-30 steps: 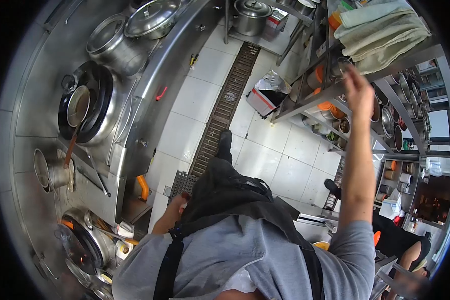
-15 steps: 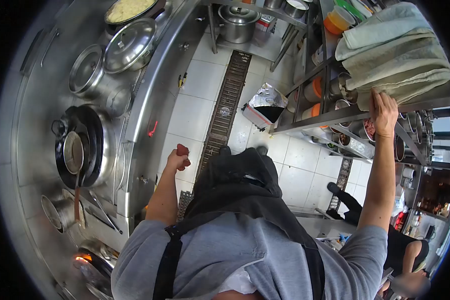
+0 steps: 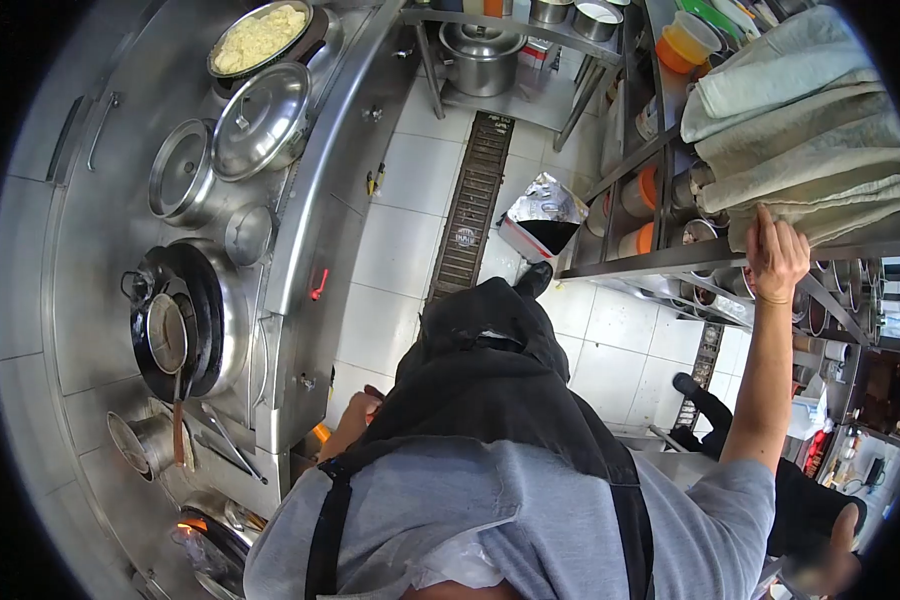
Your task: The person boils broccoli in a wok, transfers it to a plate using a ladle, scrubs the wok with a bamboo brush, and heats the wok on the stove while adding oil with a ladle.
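My left hand (image 3: 353, 415) is low beside the apron, closed on a small dark red piece (image 3: 373, 392) that may be meat. The apron hides part of the hand and most of that piece. Stretched out to the right, my right hand (image 3: 778, 258) pinches the near edge of a greenish-grey cloth (image 3: 810, 170). This cloth lies in a layered pile on the shelf rack, with a paler cloth (image 3: 770, 75) further up the pile.
Along the left runs a steel cooking range (image 3: 300, 200) with a wok (image 3: 215, 330), lidded pots and a flame near the bottom. A foil-lined box (image 3: 545, 220) stands on the floor near a drain grate (image 3: 465, 210). Another person (image 3: 810, 510) is at lower right.
My left hand has drawn back toward my body, partly behind the apron, with the red piece. My right hand stays at the cloth's edge while my view has shifted and a foot has stepped forward.
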Demonstrator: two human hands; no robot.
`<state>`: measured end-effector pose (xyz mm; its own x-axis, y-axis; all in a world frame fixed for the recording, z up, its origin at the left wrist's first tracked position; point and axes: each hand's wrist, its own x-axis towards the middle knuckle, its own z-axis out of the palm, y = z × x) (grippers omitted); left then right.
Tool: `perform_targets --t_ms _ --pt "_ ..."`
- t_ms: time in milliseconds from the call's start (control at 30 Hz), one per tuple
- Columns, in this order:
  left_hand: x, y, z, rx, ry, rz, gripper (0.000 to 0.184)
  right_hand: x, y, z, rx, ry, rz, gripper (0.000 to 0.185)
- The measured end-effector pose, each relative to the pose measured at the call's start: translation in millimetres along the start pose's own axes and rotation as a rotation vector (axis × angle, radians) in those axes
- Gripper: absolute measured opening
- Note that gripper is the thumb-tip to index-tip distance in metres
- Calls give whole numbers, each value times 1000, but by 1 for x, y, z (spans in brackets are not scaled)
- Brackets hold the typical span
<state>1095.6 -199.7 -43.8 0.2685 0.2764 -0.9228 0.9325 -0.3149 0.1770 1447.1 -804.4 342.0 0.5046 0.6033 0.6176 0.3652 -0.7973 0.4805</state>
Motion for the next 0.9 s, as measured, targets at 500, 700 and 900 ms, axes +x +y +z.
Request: perform_targets --t_ms 500,700,900 --pt "109 193 -29 -19 50 392 34 0 1 -2 5 -8 -28 31" --pt "72 178 -1 12 122 437 49 0 -2 -2 -25 -2 -14 23" --pt "91 16 39 -99 50 175 36 -10 4 -1 -28 -4 -24 25"
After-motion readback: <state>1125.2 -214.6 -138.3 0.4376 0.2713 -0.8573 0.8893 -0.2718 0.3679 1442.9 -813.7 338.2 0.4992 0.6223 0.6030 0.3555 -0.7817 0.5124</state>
